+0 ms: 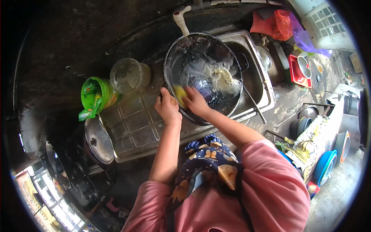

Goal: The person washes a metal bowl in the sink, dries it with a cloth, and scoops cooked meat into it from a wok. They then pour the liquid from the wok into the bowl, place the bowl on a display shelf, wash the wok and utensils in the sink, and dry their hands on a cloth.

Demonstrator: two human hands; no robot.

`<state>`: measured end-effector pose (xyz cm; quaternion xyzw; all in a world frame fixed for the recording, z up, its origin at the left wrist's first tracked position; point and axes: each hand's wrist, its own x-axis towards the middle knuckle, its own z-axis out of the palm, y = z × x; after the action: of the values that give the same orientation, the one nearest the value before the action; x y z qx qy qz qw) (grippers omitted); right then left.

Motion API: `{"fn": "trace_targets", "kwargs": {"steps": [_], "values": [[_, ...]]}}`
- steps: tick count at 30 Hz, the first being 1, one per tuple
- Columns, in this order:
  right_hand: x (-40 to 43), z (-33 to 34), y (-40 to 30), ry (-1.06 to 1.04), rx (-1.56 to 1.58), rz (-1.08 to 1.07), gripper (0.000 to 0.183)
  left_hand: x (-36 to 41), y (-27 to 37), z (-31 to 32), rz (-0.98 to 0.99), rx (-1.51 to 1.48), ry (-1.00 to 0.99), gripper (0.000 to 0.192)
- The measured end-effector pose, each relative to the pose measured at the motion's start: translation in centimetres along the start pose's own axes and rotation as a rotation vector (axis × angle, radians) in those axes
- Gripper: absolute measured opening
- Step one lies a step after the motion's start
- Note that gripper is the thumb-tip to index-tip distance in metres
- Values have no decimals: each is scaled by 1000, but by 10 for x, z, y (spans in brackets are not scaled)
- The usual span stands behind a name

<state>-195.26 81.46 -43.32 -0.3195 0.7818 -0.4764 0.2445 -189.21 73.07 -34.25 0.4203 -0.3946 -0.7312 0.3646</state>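
Note:
A large black wok [178,62] lies tilted over the metal sink [268,95], with foamy, cloudy water inside. My left hand [168,105] grips the wok's left rim, thumb pointing up. Inside that same rim, my right hand [194,100] presses a yellow sponge [180,94] against the wok's wall; the sponge is blurred. Above the far rim stands a white tap [181,21] with a lever. A long thin metal handle [255,105] sticks out past the wok's right side; what it belongs to is hidden.
Left of the wok, a clear plastic tub [126,76] and a green bucket [94,95] holding plastic packets stand by the ribbed drainboard [136,124]. A metal pot lid [98,140] leans at its left end. Red plastic bags [275,24] and a red tray [298,71] sit to the right.

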Motion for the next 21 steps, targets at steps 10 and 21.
{"fn": "trace_targets", "kwargs": {"steps": [10, 21], "values": [[-44, -16, 35, -66, -389, 152, 29, -8, 3, 1, -102, 49, 53, 39], [147, -92, 89, 616, -364, 579, 37, -15, -25, 11, -116, -8, 0, 36]]}}
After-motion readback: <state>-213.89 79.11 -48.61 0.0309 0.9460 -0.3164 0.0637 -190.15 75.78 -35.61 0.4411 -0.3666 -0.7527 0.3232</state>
